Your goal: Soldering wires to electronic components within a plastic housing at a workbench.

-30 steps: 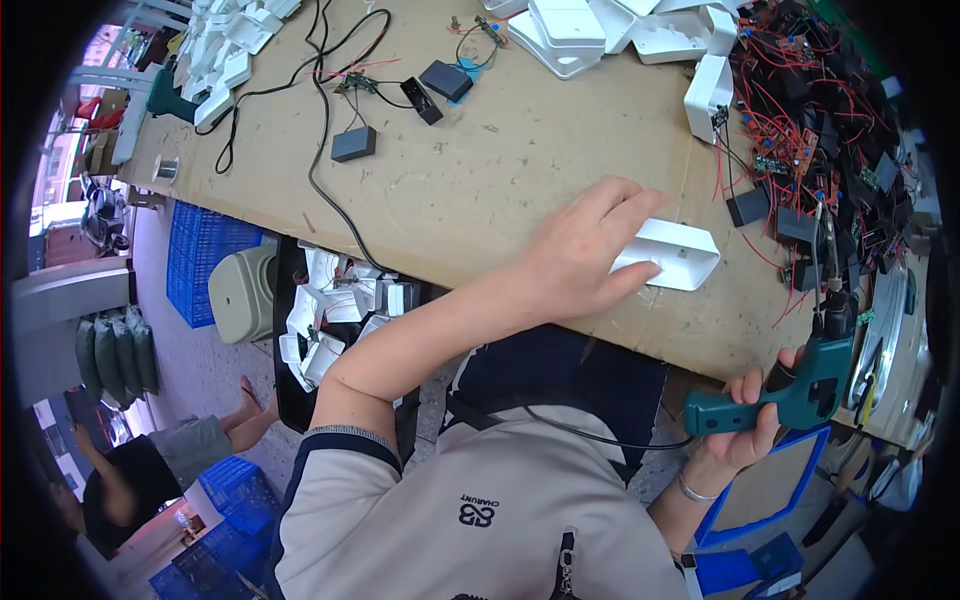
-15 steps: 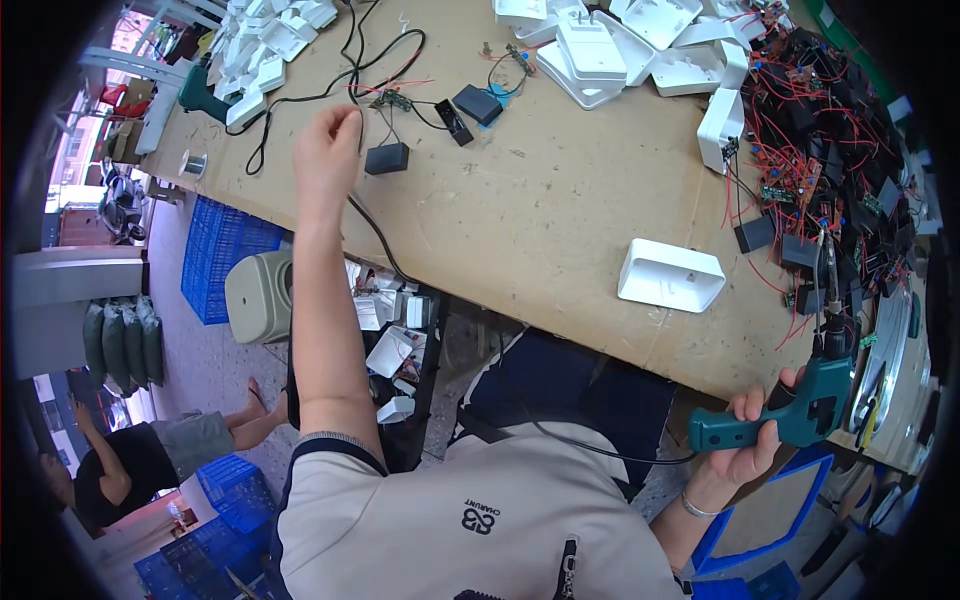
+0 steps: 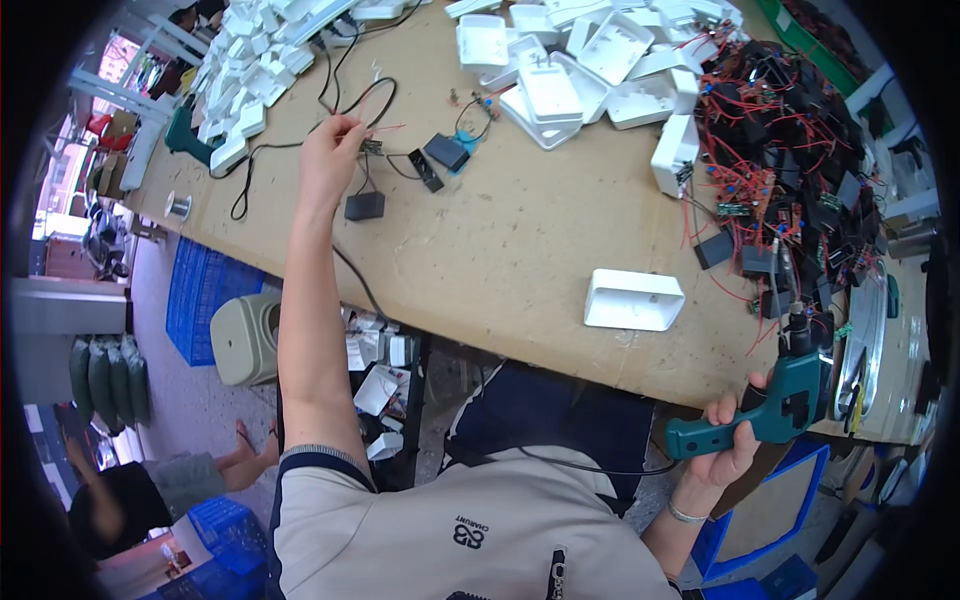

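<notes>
The fingers of your left hand [image 3: 326, 160] are drawing together in a pinch beside a small circuit board [image 3: 372, 147] and its red wires [image 3: 388, 127]; you are hiding the tips, so I cannot tell whether they are gripping a wire. The fingers of your right hand [image 3: 724, 462] are wrapping the handle of a teal soldering gun [image 3: 790, 405], its tip pointing away from you at the table's right side. By the look of it, you are working at an early stage on this piece: the white plastic housing [image 3: 622, 312] is lying open near the table [image 3: 480, 265] edge with no board showing inside, so the fitting is seemingly all remaining. The housing is looking clean, rectangular and deep-walled. Beyond the left hand, the board is trailing dark leads toward a black box [image 3: 364, 207], while wired boards [image 3: 790, 150] are heaping up at the right and more white housings [image 3: 550, 95] are stacking at the far side.
</notes>
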`<state>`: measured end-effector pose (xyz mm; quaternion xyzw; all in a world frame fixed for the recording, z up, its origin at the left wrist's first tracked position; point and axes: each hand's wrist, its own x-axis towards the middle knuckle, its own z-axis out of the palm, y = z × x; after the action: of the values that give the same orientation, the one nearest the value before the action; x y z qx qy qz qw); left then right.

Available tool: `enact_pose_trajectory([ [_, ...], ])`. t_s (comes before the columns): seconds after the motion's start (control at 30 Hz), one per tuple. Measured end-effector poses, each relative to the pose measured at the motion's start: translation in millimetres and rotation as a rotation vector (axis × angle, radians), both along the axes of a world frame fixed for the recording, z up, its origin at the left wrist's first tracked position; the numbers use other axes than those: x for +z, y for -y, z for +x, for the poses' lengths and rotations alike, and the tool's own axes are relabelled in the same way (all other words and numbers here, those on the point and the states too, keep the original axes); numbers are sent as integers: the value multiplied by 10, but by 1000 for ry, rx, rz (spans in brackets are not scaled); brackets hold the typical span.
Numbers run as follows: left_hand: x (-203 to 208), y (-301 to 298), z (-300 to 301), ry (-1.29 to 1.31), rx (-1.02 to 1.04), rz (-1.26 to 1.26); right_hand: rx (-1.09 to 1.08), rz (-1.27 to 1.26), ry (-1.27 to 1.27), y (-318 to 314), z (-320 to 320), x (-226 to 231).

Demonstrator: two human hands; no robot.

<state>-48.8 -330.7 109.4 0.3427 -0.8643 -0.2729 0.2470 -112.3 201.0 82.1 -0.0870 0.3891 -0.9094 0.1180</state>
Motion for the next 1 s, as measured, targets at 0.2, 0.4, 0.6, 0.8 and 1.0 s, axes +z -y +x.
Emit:
enact_pose_trajectory([
  [0.2, 327, -449, -27, -802, -67, 385, -39, 12, 54, 60, 29, 41],
  [0.4, 648, -831, 36, -1184, -329, 677, 53, -134, 140, 323, 54, 87],
  [0.6, 370, -1579, 116, -355, -659, 179, 284, -325, 79, 617, 60, -37],
  [0.8, 162, -2167, 73, -346, -1009, 238, 228, -200, 163, 835, 120, 30],
  [1.0, 54, -2373, 72, -332, -1093, 294, 157, -198, 189, 922, 204, 58],
])
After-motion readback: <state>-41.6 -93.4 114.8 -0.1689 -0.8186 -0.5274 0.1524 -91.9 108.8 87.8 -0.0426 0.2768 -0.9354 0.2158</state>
